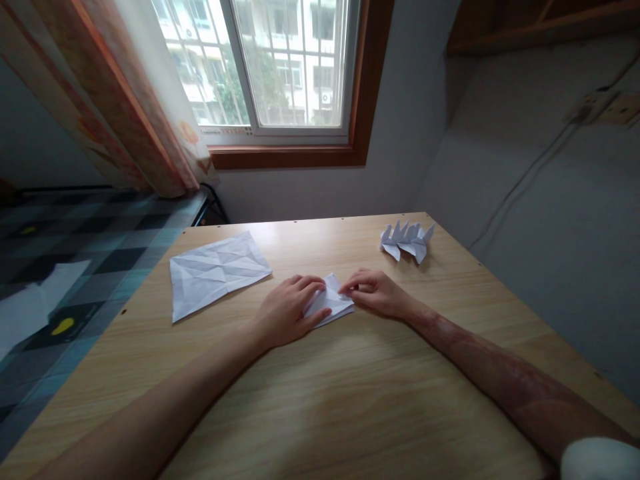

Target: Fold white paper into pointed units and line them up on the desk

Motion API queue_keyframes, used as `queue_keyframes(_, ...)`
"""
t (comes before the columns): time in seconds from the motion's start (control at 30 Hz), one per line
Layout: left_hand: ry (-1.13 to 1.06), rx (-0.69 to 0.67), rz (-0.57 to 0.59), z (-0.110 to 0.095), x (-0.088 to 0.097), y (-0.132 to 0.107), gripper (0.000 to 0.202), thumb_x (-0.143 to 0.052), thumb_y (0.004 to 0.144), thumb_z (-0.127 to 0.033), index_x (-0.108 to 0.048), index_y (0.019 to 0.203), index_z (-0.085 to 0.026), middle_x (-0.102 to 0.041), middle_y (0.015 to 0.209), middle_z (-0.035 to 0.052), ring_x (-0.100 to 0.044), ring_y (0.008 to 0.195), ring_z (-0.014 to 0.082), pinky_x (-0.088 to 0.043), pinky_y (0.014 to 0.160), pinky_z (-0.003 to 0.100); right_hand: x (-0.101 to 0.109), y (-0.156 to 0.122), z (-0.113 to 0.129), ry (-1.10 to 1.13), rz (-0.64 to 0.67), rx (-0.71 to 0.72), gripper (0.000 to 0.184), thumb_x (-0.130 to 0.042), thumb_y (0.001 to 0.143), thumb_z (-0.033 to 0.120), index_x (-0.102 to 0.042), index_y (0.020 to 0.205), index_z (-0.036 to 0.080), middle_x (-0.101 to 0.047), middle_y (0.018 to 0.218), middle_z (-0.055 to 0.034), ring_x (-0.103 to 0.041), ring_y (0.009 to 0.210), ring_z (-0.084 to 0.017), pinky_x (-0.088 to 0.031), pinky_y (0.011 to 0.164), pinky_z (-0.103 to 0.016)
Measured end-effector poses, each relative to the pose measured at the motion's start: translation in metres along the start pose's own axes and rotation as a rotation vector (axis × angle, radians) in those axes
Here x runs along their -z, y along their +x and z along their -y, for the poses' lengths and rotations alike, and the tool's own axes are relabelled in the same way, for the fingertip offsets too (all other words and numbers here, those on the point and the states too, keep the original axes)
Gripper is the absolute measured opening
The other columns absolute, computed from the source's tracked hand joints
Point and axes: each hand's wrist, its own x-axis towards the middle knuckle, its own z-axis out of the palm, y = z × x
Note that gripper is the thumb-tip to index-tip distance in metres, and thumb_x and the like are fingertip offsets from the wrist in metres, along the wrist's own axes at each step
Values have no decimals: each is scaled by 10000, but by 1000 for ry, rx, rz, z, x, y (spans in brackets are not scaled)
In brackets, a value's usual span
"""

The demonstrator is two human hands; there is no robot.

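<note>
A small folded piece of white paper (pixel 334 293) lies on the wooden table (pixel 350 400) between my two hands. My left hand (pixel 290 310) rests on the paper's left part, fingers spread and pressing it down. At the paper's right edge, my right hand (pixel 376 292) has its thumb and fingertips pinched together on a corner. A larger creased sheet of white paper (pixel 220 272) lies flat to the left of my left hand. Several folded white paper pieces (pixel 407 240) stand in a cluster beyond my right hand.
A bed with a checked cover (pixel 115 220) adjoins the table on the left, with white sheets (pixel 30 307) on it. Behind the table is a window (pixel 295 67) with a curtain (pixel 135 100). A cable (pixel 525 173) runs down the right wall.
</note>
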Motion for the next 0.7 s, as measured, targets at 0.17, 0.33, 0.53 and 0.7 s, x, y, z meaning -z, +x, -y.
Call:
queue_keyframes(0.17,-16,-2,-16,-1,4,-2,527,-732,975,-622,-658,1320,-230,-747,1335,142,-723,1139,327,-577,966,474,3,-1,7,7,6,11,241,-696,997,229,-884,1147,228,-818,1007,-75,-741,957,-212,-603,934,-364)
queue_keyframes(0.33,-26,132,-91,-7,3,-1,343,-710,942,-390,-659,1246,-239,-766,1210,104,-749,1041,298,-579,893,424,-3,-8,12,116,21,1,521,-734,987,237,-684,1505,267,-786,1316,-105,-746,1217,-237,-605,1076,-415)
queue_keyframes(0.53,-110,283,-98,-13,4,1,381,-648,869,-226,-660,1249,-260,-756,1216,65,-766,1025,276,-579,847,388,-4,-10,23,-107,91,184,517,-766,974,214,-618,1466,265,-754,1414,-146,-728,1297,-280,-578,1143,-499)
queue_keyframes(0.7,-119,368,-126,-9,11,4,235,-574,911,-212,-668,1126,-230,-757,1161,86,-752,975,276,-580,832,405,-4,-5,25,-378,212,356,394,-760,969,237,-704,1356,279,-793,1363,-98,-737,1285,-291,-570,1136,-492)
